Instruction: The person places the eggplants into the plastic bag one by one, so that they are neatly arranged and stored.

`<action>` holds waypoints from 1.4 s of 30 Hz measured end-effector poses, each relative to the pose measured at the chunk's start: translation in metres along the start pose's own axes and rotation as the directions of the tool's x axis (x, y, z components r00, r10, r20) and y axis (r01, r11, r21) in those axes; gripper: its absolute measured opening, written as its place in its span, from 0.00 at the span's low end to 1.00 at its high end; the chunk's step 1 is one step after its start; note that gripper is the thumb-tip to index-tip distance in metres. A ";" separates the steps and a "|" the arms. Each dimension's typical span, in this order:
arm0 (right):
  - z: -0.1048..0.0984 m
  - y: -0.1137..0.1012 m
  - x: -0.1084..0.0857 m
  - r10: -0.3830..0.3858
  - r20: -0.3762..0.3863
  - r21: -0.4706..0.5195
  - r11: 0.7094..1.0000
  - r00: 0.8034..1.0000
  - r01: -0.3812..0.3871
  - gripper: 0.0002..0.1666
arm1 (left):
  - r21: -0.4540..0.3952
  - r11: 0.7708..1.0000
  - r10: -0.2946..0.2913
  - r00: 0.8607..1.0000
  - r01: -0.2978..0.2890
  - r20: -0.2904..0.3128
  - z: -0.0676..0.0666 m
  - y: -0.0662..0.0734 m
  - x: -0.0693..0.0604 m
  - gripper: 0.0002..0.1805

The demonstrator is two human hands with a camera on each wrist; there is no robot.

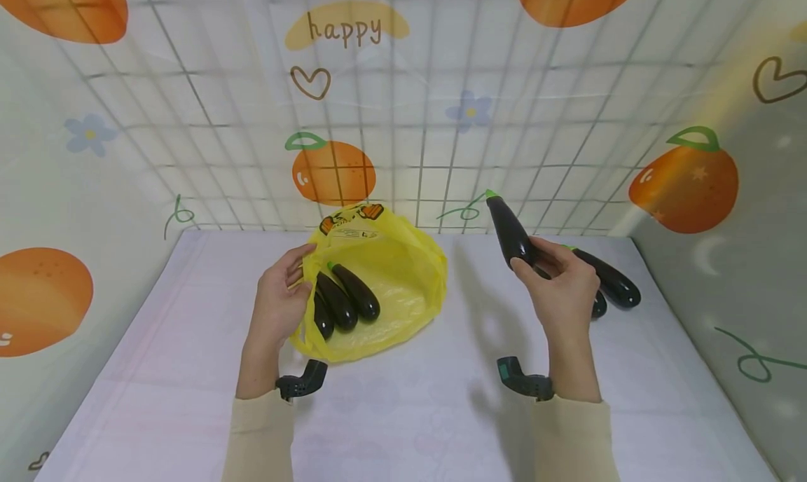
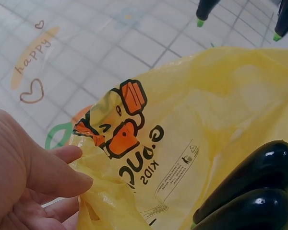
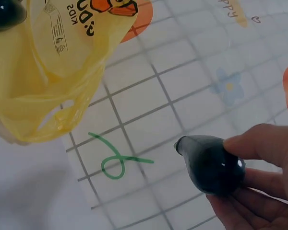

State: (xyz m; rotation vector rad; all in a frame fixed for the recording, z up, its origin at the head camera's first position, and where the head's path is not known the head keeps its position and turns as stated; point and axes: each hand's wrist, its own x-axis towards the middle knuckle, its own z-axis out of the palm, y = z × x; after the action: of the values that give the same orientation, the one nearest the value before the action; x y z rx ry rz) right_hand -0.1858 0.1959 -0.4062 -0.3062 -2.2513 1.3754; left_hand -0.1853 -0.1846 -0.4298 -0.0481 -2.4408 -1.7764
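Note:
A yellow plastic bag (image 1: pixel 403 286) with a printed duck lies with its mouth spread wide, and several dark eggplants (image 1: pixel 356 293) rest inside it. My left hand (image 1: pixel 281 296) pinches the bag's left rim between thumb and fingers, as the left wrist view shows close up. To the right of the bag, my right hand (image 1: pixel 564 282) holds another eggplant (image 1: pixel 508 230) above the table, its green stem end pointing up and away. Beside and partly behind that hand lie two more eggplants (image 1: pixel 614 282) on the table.
The pale table (image 1: pixel 403 412) runs back to a white wire grid (image 1: pixel 416 118) behind a translucent curtain printed with oranges. Curtain walls (image 1: pixel 712 293) also stand at both sides. A dark wrist camera (image 1: pixel 526 380) sits on each forearm.

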 end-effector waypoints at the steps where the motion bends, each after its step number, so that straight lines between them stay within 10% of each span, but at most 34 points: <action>1: 0.000 -0.002 -0.001 -0.009 0.000 0.006 1.000 1.000 0.009 0.27 | 0.002 1.000 -0.003 1.000 0.003 -0.001 0.000 0.000 0.000 0.35; 21: 0.017 -0.036 -0.024 -0.179 0.113 0.154 0.975 0.977 0.161 0.26 | 0.000 1.000 -0.018 1.000 0.018 -0.010 0.000 0.001 0.000 0.35; 42: 0.054 -0.055 -0.053 -0.370 0.288 0.276 0.915 0.883 0.293 0.27 | 0.010 1.000 -0.015 1.000 0.015 -0.010 0.001 0.003 0.000 0.35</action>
State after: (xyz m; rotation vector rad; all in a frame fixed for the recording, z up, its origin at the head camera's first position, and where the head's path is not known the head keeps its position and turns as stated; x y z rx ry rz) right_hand -0.1647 0.1058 -0.3936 0.4105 -2.2355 1.5589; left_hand -0.1849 -0.1830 -0.4275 -0.0191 -2.4495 -1.7657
